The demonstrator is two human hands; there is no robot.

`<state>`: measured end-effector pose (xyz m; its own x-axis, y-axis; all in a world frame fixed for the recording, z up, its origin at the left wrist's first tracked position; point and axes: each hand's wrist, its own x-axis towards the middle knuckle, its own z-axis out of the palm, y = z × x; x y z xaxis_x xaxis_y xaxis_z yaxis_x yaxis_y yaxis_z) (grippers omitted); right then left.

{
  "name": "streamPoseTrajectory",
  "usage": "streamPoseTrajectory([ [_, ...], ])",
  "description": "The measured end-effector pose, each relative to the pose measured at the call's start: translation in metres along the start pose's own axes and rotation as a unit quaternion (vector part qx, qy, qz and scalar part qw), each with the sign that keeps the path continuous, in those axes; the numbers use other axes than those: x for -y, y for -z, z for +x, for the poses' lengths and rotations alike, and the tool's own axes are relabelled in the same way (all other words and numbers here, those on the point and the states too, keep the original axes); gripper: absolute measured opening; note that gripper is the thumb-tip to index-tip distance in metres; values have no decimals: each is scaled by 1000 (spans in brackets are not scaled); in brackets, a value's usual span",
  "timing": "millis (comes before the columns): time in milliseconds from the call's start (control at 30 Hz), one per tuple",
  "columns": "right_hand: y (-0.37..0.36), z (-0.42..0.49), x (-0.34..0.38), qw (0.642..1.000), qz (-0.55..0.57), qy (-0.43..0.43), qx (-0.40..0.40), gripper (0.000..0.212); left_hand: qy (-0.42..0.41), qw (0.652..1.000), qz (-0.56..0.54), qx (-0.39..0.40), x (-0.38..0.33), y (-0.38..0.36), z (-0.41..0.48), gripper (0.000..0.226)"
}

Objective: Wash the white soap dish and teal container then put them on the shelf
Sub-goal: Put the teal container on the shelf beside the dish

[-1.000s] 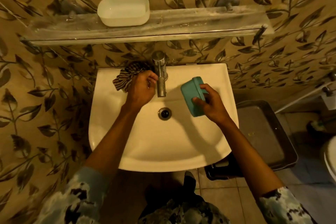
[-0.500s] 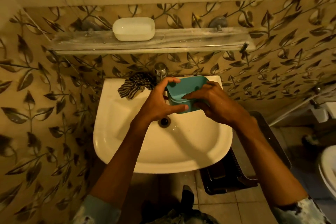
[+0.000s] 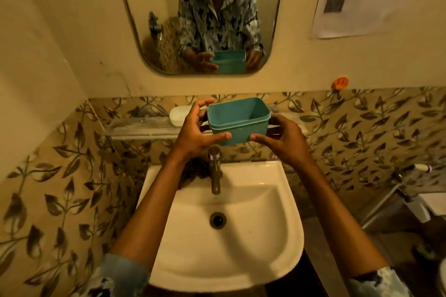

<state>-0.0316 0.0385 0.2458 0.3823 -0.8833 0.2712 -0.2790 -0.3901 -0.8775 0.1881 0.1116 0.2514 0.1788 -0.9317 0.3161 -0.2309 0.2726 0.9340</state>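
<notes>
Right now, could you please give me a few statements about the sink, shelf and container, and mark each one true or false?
1. Both hands hold the teal container: the left hand and the right hand. True.
2. The teal container is lying in the sink. False: it is held up in front of the shelf, above the tap.
3. The white soap dish sits on the shelf. True.
4. The container's opening faces down. False: it faces up, and the inside looks empty.
5. Water is running from the tap. False: no stream is visible.
</notes>
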Motion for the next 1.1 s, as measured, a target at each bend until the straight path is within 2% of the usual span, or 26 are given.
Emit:
streamPoseTrajectory([
  [67, -4, 16, 4, 1000, 14, 3, -14, 69, 2, 1000, 0, -15, -4, 5, 15, 87],
  [167, -8, 37, 9, 999, 15, 6, -30, 59, 10, 999, 7, -34, -1, 9, 34, 82],
  [333, -14, 61, 5, 999, -33, 4, -30, 60, 26, 997, 52, -43, 16, 3, 56, 85],
  [467, -17, 71, -4, 996, -84, 3, -34, 52, 29, 995, 67, -66, 26, -7, 67, 89],
  [700, -22, 90, -18, 995, -101, -10, -25, 46, 44, 989, 85, -113, 41, -12, 79, 86],
  [933, -31, 104, -47, 986, -151, -68, 9, 48, 53, 979, 143, -137, 53, -20, 84, 78],
  [1100, -32, 108, -59, 977, -195, -88, -3, 42, 46, 971, 181, -152, 58, -30, 85, 81],
])
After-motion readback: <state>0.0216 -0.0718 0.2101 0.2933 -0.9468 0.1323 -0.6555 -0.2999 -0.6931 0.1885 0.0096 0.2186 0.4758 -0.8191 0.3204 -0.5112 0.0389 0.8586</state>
